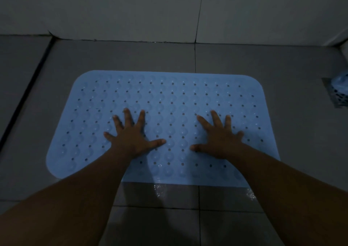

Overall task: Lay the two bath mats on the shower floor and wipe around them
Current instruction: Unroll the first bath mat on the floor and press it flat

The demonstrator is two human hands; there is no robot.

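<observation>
A light blue bath mat with rows of small holes and round bumps lies flat on the grey tiled shower floor. My left hand presses flat on its left-centre with fingers spread. My right hand presses flat on its right-centre, fingers spread too. A second blue mat, seemingly rolled or bunched, shows only partly at the right edge.
The pale tiled wall rises just behind the mat. A dark channel runs along the floor at the left. A metal floor drain sits under the bunched mat at the right. Wet patches glisten on the tile near the mat's front edge.
</observation>
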